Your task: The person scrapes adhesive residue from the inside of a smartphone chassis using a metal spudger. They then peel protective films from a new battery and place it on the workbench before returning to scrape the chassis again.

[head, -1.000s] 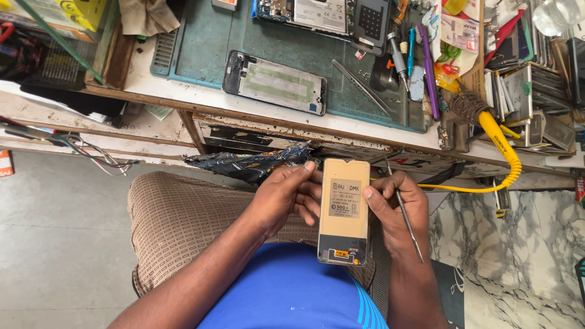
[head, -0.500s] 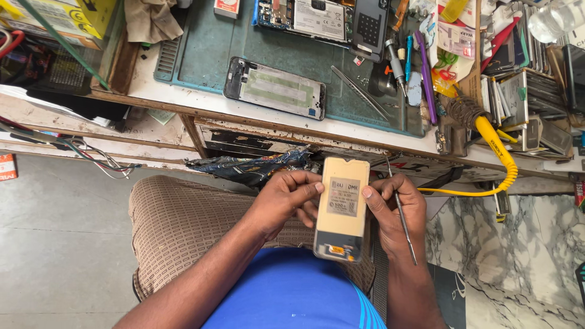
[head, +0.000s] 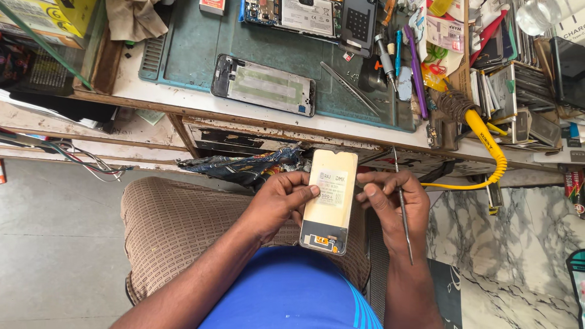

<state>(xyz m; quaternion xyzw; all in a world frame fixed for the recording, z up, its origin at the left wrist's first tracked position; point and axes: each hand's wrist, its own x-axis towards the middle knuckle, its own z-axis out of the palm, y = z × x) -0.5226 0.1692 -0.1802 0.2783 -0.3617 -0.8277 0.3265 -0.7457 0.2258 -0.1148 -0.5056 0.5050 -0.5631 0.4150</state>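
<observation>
Left hand [head: 281, 198] grip: fingers curled on the left edge of the cream display panel [head: 329, 201], held upright at lower centre of frame. Right hand [head: 390, 204] grip: fingertips on the panel's right edge, thin metal tool [head: 402, 207] pinched alongside. Upper frame: surface [head: 152, 94] carrying a green mat [head: 201, 49] with a phone frame [head: 263, 84].

— How many hands are in view?
— Two: a left hand [head: 277, 201] and a right hand [head: 390, 204], low in the centre.
— Phone parts?
— One tan display panel [head: 329, 201] between them, one bare phone frame [head: 263, 85] and one opened phone [head: 292, 13] on the single green mat [head: 201, 52] (upper centre).
— Tools?
— One thin metal pick [head: 402, 207], one pair of tweezers [head: 350, 88], one yellow coiled cable [head: 487, 143].
</observation>
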